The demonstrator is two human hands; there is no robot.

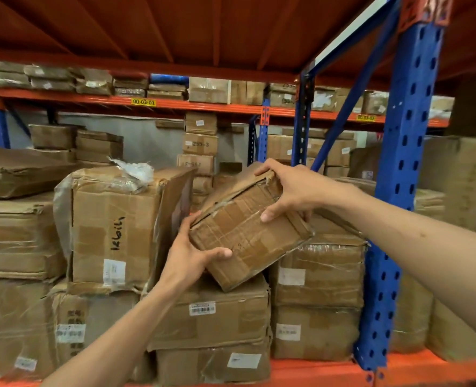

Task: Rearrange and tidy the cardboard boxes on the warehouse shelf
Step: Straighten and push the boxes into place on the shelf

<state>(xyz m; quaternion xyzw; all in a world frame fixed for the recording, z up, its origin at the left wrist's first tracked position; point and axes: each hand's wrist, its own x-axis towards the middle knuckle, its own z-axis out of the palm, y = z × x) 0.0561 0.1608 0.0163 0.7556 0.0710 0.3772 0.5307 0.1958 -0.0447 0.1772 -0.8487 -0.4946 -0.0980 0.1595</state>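
A small, worn cardboard box (246,230) wrapped in brown tape is tilted in the gap between two stacks. My left hand (192,252) grips its lower left corner, thumb on the front face. My right hand (289,188) holds its upper right edge from above. To its left stands a large box with handwriting (114,230), torn plastic on top. Under the small box lies a flat box with a barcode label (211,317). To the right is a stack of taped boxes (320,275), which the small box's right corner leans on.
A blue upright post (398,191) stands close on the right, with an orange shelf beam (314,370) below. An orange deck (175,29) is overhead. More boxes fill the left side (16,238) and the rack behind (200,143).
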